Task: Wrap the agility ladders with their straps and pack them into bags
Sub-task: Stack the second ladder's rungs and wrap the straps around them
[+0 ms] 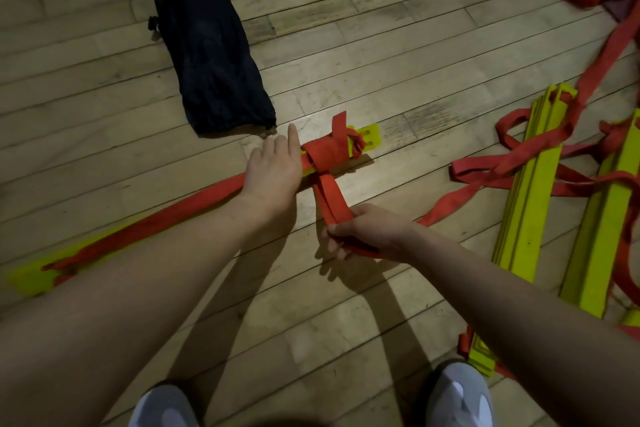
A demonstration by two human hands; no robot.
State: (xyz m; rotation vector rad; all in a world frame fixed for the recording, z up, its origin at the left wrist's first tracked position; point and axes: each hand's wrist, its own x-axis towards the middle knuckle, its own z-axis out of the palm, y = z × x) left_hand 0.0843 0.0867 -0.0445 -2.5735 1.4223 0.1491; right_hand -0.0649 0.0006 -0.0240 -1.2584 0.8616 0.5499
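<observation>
Left hand (pixel 273 168) presses ladder bundle (pixel 363 139) flat; right hand (pixel 363 232) grips red strap (pixel 329 191), wrap half-wound. Bag (pixel 207 45) beyond left hand, unfilled; other ladders (pixel 533 184) right of right hand, unwrapped.

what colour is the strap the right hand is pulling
Red. The strap gripped by the right hand shows best in the head view.

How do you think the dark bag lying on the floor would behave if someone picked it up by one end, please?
The dark bag would probably flop and sag, since its thin fabric lies flat and wrinkled on the wooden floor. It looks empty, so likely light. Being soft and flat, it should not roll; it might slide easily on smooth boards.
</observation>
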